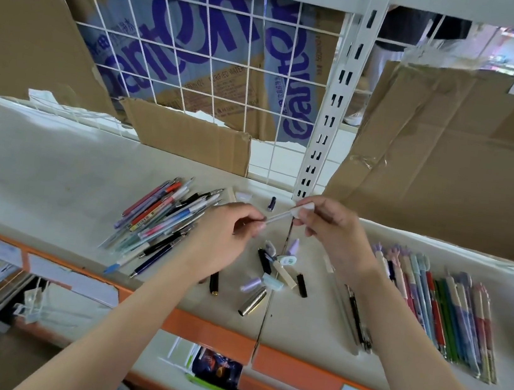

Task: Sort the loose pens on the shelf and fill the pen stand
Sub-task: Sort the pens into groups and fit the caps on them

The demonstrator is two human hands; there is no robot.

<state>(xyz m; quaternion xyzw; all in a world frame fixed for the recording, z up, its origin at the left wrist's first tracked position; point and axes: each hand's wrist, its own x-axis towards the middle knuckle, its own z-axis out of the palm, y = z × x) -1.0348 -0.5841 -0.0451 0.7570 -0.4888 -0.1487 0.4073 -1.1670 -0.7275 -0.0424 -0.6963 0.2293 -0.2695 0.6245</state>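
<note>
Item: shelf [38, 164] of loose pens, sorting under way, person at the front edge.

In hand: one white pen [279, 216], held level above the middle of the shelf. The left hand [227, 233] pinches its barrel end between thumb and fingertips; the right hand [330, 228] pinches the white cap [303, 208] at its other end. Whether the cap is going on or coming off cannot be told.

Sorted, by my judgement: a row of pens [440, 313] laid side by side toward the right end of the shelf, and a few dark and clear pens [352, 317] just left of that row.

Unsorted: a mixed heap of pens [159, 224] left of centre, crossing one another at many angles. Between heap and row, near the front edge, scattered loose caps and short parts [274, 270], including a metal cap [252, 300].

Pen stand: not to be seen; nothing shows it filled. I judge the task somewhere about its middle, with the filling all left to do.

Surface: pale, scuffed shelf board, orange front lip [206, 333] with paper labels.

Surroundings: white wire grid [202, 55] behind, backed by flattened cardboard [452, 156] and a printed carton; white slotted upright [334, 106] right of centre; more stock on a lower shelf.
</note>
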